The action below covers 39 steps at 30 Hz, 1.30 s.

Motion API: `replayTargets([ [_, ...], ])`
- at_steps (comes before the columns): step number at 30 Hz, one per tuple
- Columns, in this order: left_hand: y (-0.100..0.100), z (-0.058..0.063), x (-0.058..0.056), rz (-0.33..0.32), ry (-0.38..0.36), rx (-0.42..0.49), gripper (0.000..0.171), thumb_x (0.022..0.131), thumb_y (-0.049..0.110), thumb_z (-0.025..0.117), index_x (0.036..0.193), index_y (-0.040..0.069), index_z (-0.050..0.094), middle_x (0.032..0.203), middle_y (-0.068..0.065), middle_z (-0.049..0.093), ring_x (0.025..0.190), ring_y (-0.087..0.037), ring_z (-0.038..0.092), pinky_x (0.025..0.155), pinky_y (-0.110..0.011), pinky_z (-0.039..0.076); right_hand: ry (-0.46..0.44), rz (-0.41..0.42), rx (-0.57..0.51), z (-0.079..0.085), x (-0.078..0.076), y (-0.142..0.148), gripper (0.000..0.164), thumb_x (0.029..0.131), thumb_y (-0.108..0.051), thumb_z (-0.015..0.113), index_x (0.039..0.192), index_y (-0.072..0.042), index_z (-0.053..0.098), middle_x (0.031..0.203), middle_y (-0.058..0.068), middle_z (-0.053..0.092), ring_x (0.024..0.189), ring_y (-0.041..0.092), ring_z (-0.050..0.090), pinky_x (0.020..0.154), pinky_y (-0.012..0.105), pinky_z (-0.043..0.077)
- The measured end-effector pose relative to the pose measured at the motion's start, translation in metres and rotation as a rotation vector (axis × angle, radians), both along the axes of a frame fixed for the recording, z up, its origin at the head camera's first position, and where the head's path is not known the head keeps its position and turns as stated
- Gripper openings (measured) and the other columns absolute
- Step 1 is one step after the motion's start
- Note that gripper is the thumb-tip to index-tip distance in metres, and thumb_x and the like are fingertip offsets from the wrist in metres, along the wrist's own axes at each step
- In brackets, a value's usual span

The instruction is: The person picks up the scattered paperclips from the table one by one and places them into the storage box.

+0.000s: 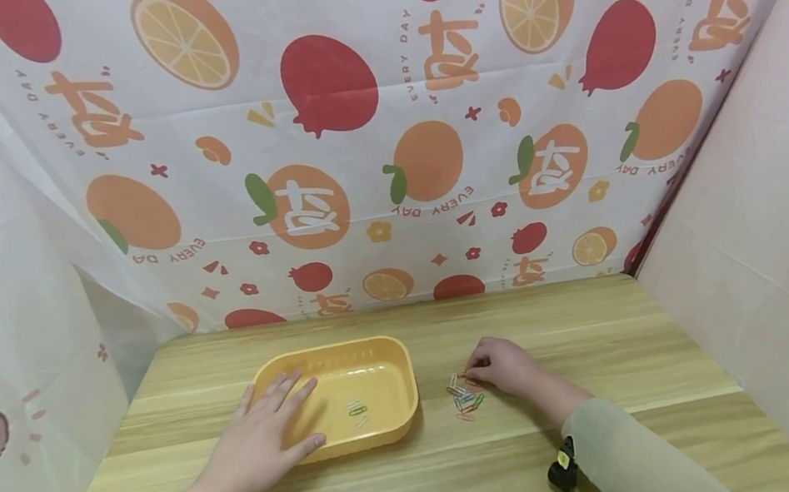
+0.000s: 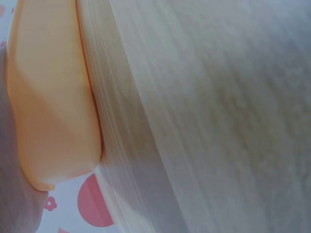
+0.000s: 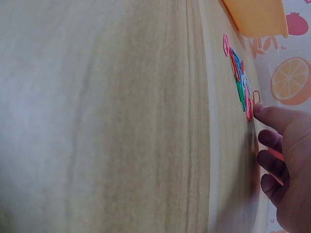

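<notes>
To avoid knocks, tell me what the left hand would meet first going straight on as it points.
The left hand points across the yellow tray, so the far wall likely comes first; the hand's height is unclear, so it might pass over.

Reads "EVERY DAY" [image 1: 411,56] repeatedly on the fruit-printed cloth [image 1: 366,149]; also bears large stylised characters [image 1: 451,53], hard to decipher.

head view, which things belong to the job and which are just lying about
Likely in the job:
yellow tray
paper clips inside it
loose paper clips beside it
orange paper clip in the right grip

Likely not:
fruit-print cloth behind the table
black item at the right sleeve
</notes>
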<state>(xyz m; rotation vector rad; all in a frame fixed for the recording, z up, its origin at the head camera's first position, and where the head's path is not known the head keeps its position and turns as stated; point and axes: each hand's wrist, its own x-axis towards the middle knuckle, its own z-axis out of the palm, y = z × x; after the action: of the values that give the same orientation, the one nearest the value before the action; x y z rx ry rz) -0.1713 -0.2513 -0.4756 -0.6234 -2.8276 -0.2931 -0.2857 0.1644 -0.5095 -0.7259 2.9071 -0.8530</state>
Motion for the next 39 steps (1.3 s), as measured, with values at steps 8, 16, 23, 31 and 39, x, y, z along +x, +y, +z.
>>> replayTargets([
  [8, 0.001, 0.001, -0.001, -0.002, -0.001, -0.004, 0.079, 0.09, 0.061, 0.061, 0.153, 0.02, 0.039, 0.159, -0.012, 0.033, 0.146, -0.036, 0.028, 0.121, -0.052, -0.004, 0.001, -0.014, -0.043, 0.001, 0.001, 0.002, 0.005, 0.091, -0.025, 0.074, 0.086, -0.024, 0.076, 0.085, -0.014, 0.059, 0.08, 0.006, 0.056, 0.077, 0.031, 0.05],
  [16, 0.0, 0.001, -0.003, -0.005, -0.001, -0.009, 0.079, 0.09, 0.062, 0.061, 0.154, 0.021, 0.039, 0.159, -0.011, 0.033, 0.146, -0.036, 0.028, 0.121, -0.053, -0.003, -0.021, -0.044, -0.089, 0.004, 0.0, 0.004, 0.008, 0.09, -0.029, 0.074, 0.091, -0.021, 0.077, 0.087, -0.013, 0.06, 0.082, 0.007, 0.056, 0.076, 0.031, 0.049],
  [23, 0.0, 0.001, -0.002, -0.003, -0.004, -0.011, 0.078, 0.09, 0.063, 0.06, 0.154, 0.021, 0.039, 0.159, -0.011, 0.033, 0.146, -0.035, 0.028, 0.121, -0.053, -0.003, -0.046, -0.052, -0.138, 0.011, 0.0, 0.002, 0.005, 0.091, -0.026, 0.073, 0.092, -0.022, 0.077, 0.089, -0.011, 0.062, 0.081, 0.01, 0.056, 0.074, 0.033, 0.049],
  [31, 0.0, 0.0, -0.002, -0.018, 0.04, 0.001, 0.078, 0.09, 0.062, 0.061, 0.152, 0.021, 0.041, 0.157, -0.012, 0.036, 0.144, -0.037, 0.031, 0.121, -0.05, -0.005, -0.034, -0.049, -0.155, 0.022, -0.002, -0.009, 0.005, 0.091, -0.029, 0.073, 0.093, -0.026, 0.077, 0.088, -0.012, 0.062, 0.077, 0.009, 0.055, 0.067, 0.028, 0.049],
  [39, 0.0, 0.0, -0.002, -0.017, 0.032, 0.008, 0.077, 0.09, 0.061, 0.061, 0.153, 0.021, 0.04, 0.158, -0.012, 0.035, 0.145, -0.037, 0.03, 0.121, -0.053, -0.001, -0.027, -0.008, -0.174, 0.038, -0.005, -0.034, 0.008, 0.091, -0.034, 0.072, 0.093, -0.027, 0.077, 0.085, -0.014, 0.063, 0.077, 0.01, 0.056, 0.063, 0.027, 0.049],
])
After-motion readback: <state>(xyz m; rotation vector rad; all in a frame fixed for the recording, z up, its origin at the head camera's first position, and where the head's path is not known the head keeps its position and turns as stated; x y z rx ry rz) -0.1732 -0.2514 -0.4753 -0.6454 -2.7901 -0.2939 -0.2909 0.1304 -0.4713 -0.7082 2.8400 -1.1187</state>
